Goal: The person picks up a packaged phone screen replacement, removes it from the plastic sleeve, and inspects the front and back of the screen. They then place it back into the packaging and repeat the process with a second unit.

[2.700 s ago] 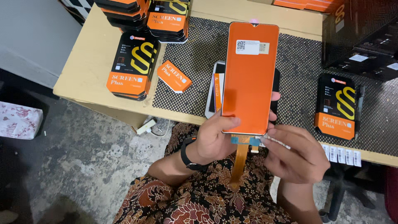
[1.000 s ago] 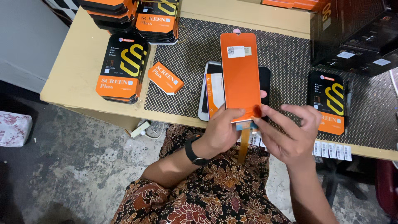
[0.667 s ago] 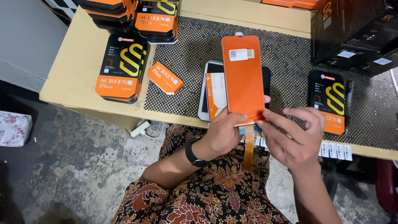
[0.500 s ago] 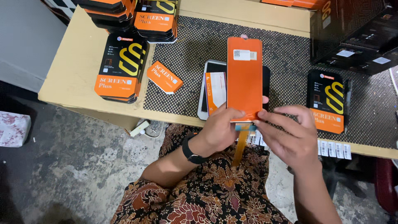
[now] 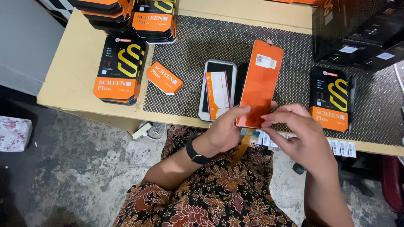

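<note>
My left hand (image 5: 227, 128), with a black watch on its wrist, grips the lower edge of an orange phone screen panel (image 5: 261, 82). The panel stands tilted above the table and has a small white sticker near its top. An orange flex ribbon (image 5: 240, 148) hangs from its bottom edge over my lap. My right hand (image 5: 294, 132) pinches the same bottom edge from the right. Behind the panel a phone in a pale frame (image 5: 216, 90) lies on the dotted black mat (image 5: 198, 50), with a white and orange card on it.
Black and orange screen boxes lie on the wooden table (image 5: 75, 80): one at left (image 5: 120, 69), a stack behind it (image 5: 153, 21), one at right (image 5: 330, 98). A small orange packet (image 5: 165, 78) lies on the mat. Black cartons (image 5: 357, 29) stand at back right. Barcode stickers (image 5: 341, 147) line the front edge.
The panel has come down from being held high and upright to a lower, tilted position nearer the table edge. My right hand has moved in onto its bottom edge.
</note>
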